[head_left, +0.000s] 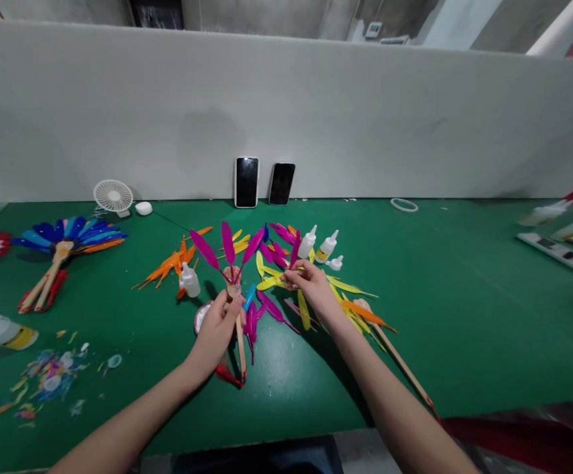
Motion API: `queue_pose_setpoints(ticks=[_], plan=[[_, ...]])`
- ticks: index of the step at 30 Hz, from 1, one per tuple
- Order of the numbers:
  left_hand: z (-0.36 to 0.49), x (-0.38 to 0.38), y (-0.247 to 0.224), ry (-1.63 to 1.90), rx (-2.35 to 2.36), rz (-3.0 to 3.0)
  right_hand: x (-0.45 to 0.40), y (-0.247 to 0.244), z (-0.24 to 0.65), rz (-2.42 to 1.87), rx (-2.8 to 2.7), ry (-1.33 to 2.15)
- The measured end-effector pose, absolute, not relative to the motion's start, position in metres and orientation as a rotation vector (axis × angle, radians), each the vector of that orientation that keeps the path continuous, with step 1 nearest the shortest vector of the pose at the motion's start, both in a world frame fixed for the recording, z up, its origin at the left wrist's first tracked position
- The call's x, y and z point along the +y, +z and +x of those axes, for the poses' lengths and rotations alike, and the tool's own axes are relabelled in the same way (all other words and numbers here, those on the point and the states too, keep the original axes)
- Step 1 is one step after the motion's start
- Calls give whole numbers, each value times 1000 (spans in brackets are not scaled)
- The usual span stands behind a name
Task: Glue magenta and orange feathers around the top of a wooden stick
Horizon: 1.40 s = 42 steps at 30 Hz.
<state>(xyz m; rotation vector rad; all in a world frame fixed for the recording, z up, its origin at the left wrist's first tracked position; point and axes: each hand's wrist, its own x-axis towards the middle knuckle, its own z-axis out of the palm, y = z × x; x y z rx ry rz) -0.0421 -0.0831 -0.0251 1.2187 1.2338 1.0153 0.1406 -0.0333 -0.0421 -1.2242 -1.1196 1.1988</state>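
Note:
My left hand (220,326) is closed around a wooden fan frame (241,349) at the middle of the table. Three magenta feathers (227,243) fan upward from the frame's head, and red tassels hang at its lower end. To the right, my right hand (310,284) pinches a single magenta feather (295,249), held upright. Beneath and around that hand lie yellow feathers (271,283). Loose magenta feathers (274,308) rest between the two hands, beside a small blue feather (250,296). Orange feathers (168,264) and a white glue bottle (189,280) are left of the frame.
Two glue bottles (326,247) stand beyond my right hand. Two phones (247,183) lean on the white partition (365,125). A blue feather fan (64,247), a small white fan (113,196) and colourful scraps (52,378) are left. Another wooden stick (402,359) lies right.

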Motion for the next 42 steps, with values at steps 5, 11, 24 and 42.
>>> queue_pose_setpoints(ticks=[5,11,24,42], plan=[[-42,-81,-27,1029,1201,1136,-35,-42,140,-1191,-1113,1274],[-42,-80,-27,1046,1209,1102,-35,-42,139,-1232,-1277,1239],[-46,-82,-26,1095,1282,1271,-50,-27,131,-1408,-1801,840],[-117,-50,18,1119,1986,1891,-59,-33,105,-1124,-1289,1400]])
